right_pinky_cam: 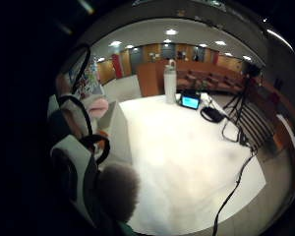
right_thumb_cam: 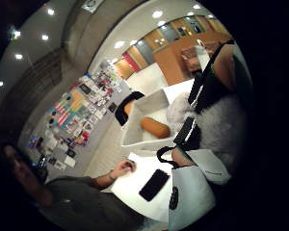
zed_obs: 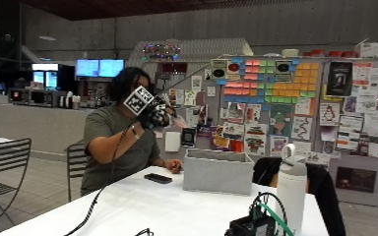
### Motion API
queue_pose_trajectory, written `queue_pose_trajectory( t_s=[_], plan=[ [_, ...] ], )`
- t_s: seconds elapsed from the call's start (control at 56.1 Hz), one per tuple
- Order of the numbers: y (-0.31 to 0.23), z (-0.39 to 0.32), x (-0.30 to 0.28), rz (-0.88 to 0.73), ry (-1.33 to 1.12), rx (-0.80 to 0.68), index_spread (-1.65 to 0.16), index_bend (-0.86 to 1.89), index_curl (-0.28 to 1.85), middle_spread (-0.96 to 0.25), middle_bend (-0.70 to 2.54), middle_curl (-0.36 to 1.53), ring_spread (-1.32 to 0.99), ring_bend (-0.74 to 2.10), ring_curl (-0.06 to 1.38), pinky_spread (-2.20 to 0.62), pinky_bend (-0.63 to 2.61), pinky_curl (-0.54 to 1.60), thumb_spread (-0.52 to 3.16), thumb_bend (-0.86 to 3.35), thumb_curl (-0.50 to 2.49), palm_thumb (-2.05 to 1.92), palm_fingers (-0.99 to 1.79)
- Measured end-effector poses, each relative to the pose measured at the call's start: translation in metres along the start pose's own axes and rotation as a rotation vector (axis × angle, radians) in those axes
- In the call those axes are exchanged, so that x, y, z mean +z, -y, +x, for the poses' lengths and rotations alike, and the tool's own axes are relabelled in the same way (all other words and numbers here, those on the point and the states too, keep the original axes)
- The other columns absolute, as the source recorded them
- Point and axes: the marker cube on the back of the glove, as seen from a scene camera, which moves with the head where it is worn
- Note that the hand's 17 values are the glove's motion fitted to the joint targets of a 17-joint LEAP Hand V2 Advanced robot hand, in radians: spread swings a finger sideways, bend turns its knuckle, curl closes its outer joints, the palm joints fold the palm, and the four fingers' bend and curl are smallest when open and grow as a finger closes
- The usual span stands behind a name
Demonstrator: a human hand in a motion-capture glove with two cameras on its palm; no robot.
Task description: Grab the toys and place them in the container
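At the white table (zed_obs: pixel 143 206) sits a person, gloved right hand (zed_obs: pixel 155 114) raised to about head height, above and to the near side of the grey fabric container (zed_obs: pixel 218 172), well clear of its rim. From the outside view the hand's contents are too small to identify; a pale fluffy mass shows between the fingers.

Thumb-side palm view supplies what the outside view does not — the container's interior. An orange, sausage-shaped toy (right_thumb_cam: pixel 155 127) lies on the container floor, and a second orange item (right_thumb_cam: pixel 128 108) sits against the far wall, partly hidden. That view also shows a grey-white plush toy (right_thumb_cam: pixel 216 122) pressed close against the palm, with strapped fingers (right_thumb_cam: pixel 225 67) curled around it.

Little-finger-side palm view confirms the hold from the other side: a pink plush part (right_pinky_cam: pixel 98 106) and a grey furry pom (right_pinky_cam: pixel 119 189) protrude past the fingers. Whether these belong to one toy or two cannot be determined. The fingers are closed round the plush — not spread.

The bare left hand (zed_obs: pixel 173 165) rests on the table beside a black phone (zed_obs: pixel 157 178), which lies just beside the container. A white bottle (zed_obs: pixel 291 189) stands upright at the table's near end, next to a small black device (zed_obs: pixel 251 226) with cables. A dark jacket (zed_obs: pixel 317 184) hangs over a chair behind the bottle.
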Motion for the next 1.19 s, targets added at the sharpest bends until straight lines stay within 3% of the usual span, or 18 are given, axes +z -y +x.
queue_pose_trajectory(
  t_s=[0.036,0.107,0.196,0.267,0.41,0.499,0.588,0.713,0.785,0.802,0.82,0.856,0.927,1.034,1.195],
  plan=[
    [0.019,-0.014,-0.008,0.026,0.001,0.081,-0.42,0.29,0.55,-0.27,0.51,0.46,-0.34,1.33,0.53,-0.42,1.27,0.54,1.1,0.2,0.57,0.6,1.12],
    [0.052,-0.036,-0.016,0.067,0.019,0.093,-0.43,0.3,0.58,-0.27,0.52,0.47,-0.34,1.34,0.54,-0.42,1.27,0.55,1.06,0.18,0.6,0.61,1.11],
    [0.092,-0.056,-0.011,0.095,0.076,-0.057,-0.43,0.31,0.61,-0.27,0.52,0.49,-0.34,1.35,0.54,-0.42,1.27,0.56,1.02,0.16,0.63,0.61,1.11],
    [0.128,-0.072,0.002,0.081,0.127,0.081,-0.43,0.32,0.64,-0.27,0.53,0.51,-0.34,1.35,0.54,-0.42,1.27,0.57,0.99,0.15,0.66,0.62,1.11],
    [0.171,-0.088,0.038,0.009,0.175,0.125,-0.44,0.32,0.7,-0.27,0.53,0.54,-0.33,1.36,0.55,-0.43,1.27,0.58,0.94,0.13,0.71,0.62,1.1],
    [0.178,-0.087,0.06,-0.019,0.1,-0.016,-0.44,0.33,0.73,-0.27,0.53,0.55,-0.33,1.36,0.55,-0.42,1.26,0.59,0.92,0.11,0.74,0.63,1.09],
    [0.185,-0.099,0.077,-0.063,0.183,0.15,-0.45,0.32,0.76,-0.28,0.52,0.57,-0.33,1.35,0.54,-0.42,1.26,0.59,0.9,0.1,0.76,0.63,1.08],
    [0.182,-0.102,0.1,-0.176,0.351,0.186,-0.46,0.29,0.8,-0.26,0.39,0.55,-0.32,1.33,0.54,-0.42,1.27,0.59,0.91,0.07,0.78,0.62,0.96],
    [0.179,-0.098,0.11,-0.251,0.402,0.217,-0.45,0.16,0.8,-0.23,0.26,0.51,-0.29,1.32,0.54,-0.41,1.26,0.58,1.04,0.06,0.75,0.58,0.73],
    [0.178,-0.097,0.112,-0.261,0.41,0.222,-0.45,0.11,0.77,-0.22,0.22,0.5,-0.28,1.23,0.5,-0.4,1.21,0.56,1.11,0.01,0.71,0.48,0.49],
    [0.177,-0.096,0.113,-0.264,0.416,0.226,-0.45,0.13,0.78,-0.21,0.21,0.5,-0.28,1.24,0.52,-0.39,1.23,0.57,1.14,0.0,0.7,0.46,0.47],
    [0.177,-0.094,0.114,-0.253,0.422,0.231,-0.45,0.12,0.75,-0.19,0.28,0.52,-0.26,1.06,0.48,-0.33,1.14,0.55,1.19,-0.08,0.63,0.29,0.15],
    [0.176,-0.09,0.113,-0.207,0.397,0.239,-0.45,0.15,0.7,-0.16,0.36,0.53,-0.22,0.81,0.4,-0.23,1.09,0.51,1.24,-0.08,0.55,0.14,-0.03],
    [0.173,-0.083,0.108,-0.169,0.364,0.223,-0.45,0.18,0.64,-0.13,0.36,0.5,-0.2,0.68,0.3,-0.15,1.06,0.43,1.29,-0.03,0.49,0.07,0.02],
    [0.151,-0.084,0.102,-0.238,0.338,0.189,-0.46,0.23,0.62,-0.11,0.31,0.47,-0.18,0.64,0.27,-0.08,1.0,0.39,1.32,-0.03,0.42,-0.01,0.11]
  ],
)
